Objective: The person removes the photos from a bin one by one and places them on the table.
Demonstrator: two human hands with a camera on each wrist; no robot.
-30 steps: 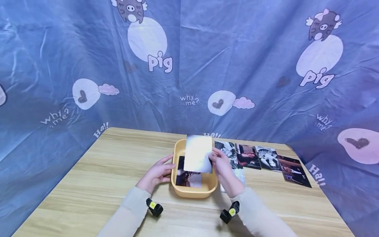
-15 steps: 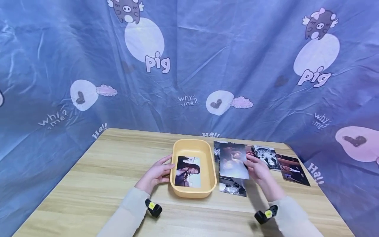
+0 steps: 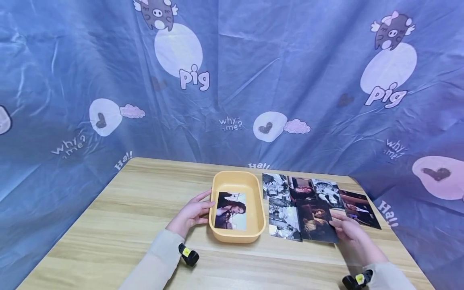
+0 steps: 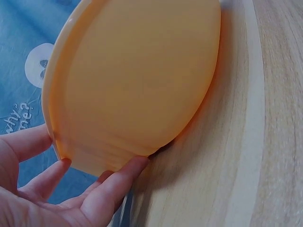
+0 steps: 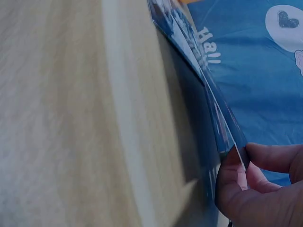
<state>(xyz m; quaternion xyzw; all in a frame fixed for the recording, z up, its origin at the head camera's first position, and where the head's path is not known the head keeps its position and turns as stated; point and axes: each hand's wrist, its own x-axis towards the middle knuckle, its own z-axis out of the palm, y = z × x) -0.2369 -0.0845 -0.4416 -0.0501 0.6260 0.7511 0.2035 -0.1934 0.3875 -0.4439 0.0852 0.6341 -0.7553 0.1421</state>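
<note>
In the head view, my left hand (image 3: 191, 212) holds the left side of a yellow plastic basin (image 3: 237, 238), thumb at its rim. The left wrist view shows the fingers (image 4: 118, 182) against the basin's outer wall. A photo (image 3: 232, 219) of a dark-haired person lies inside the basin. My right hand (image 3: 349, 231) pinches the right edge of a dark photo (image 3: 316, 225), between thumb and fingers in the right wrist view. That photo sits just below the upper row, right of a black-and-white photo (image 3: 284, 221); its held edge is raised above the table.
Along the back right lie a black-and-white photo (image 3: 275, 186), a reddish photo (image 3: 302, 187), another black-and-white photo (image 3: 327, 193) and a dark colour photo (image 3: 359, 208). The wooden table (image 3: 152, 193) ends at a blue patterned curtain (image 3: 232, 96).
My right hand has carried the dark photo from above the basin to the right and lowered it beside the black-and-white photo. My left hand has stayed at the basin.
</note>
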